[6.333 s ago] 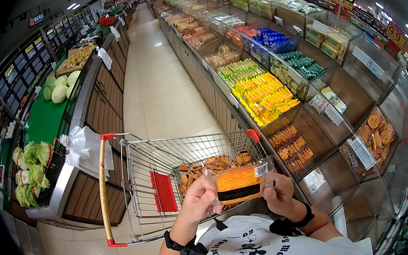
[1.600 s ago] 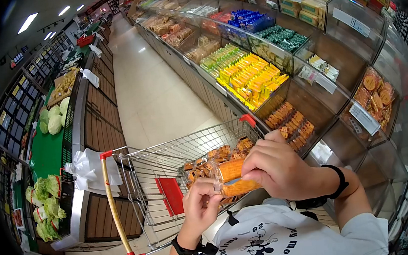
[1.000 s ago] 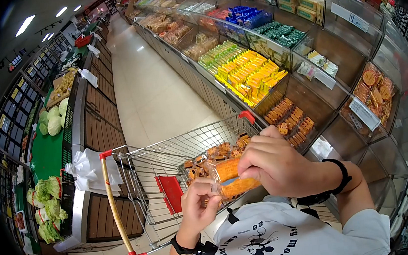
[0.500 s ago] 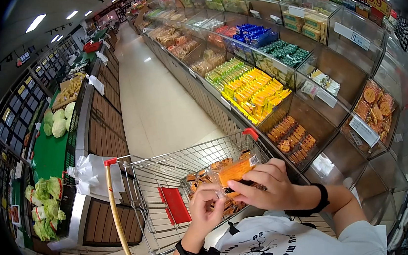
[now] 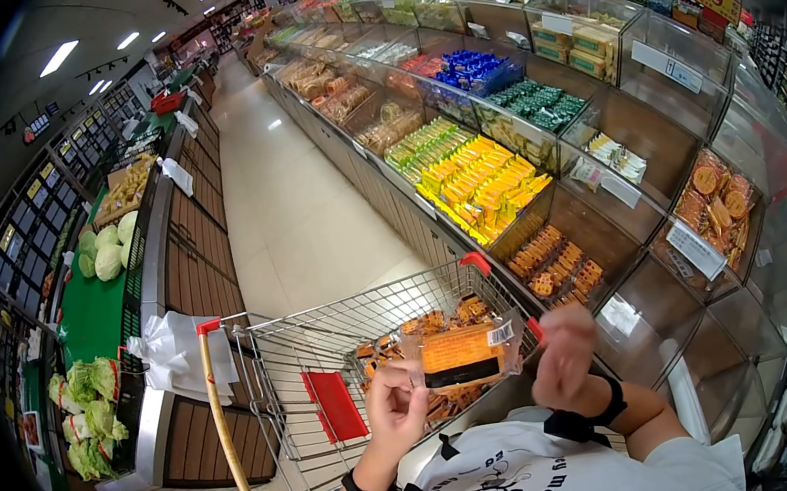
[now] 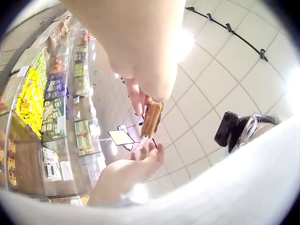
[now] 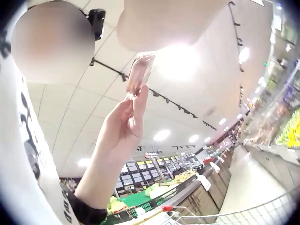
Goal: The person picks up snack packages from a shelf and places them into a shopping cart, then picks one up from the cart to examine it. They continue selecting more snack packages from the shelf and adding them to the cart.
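My left hand (image 5: 399, 406) pinches the left end of a clear-wrapped biscuit packet (image 5: 462, 353), orange with a black band and a barcode at its upper right. The packet is held up over the near side of the shopping cart (image 5: 334, 405), its broad face toward the head camera. To its right, my right hand (image 5: 567, 361) is blurred and apart from the wrapper. The left wrist view shows that right hand (image 6: 136, 168) with loosely extended fingers close to the packet's far end (image 6: 151, 119). Several similar packets (image 5: 421, 324) lie in the cart.
Clear-walled snack bins (image 5: 612, 318) run along the right, one with similar orange packets (image 5: 554, 267), another with yellow packets (image 5: 482, 179). On the left stands a produce counter (image 5: 199, 314) with lettuce (image 5: 94, 411) and white plastic bags (image 5: 175, 355). A tiled aisle (image 5: 303, 207) stretches between.
Half a second ago my right hand gripped the packet; it has let go and moved right. The packet has turned, showing its black band and barcode. The left hand keeps its pinch.
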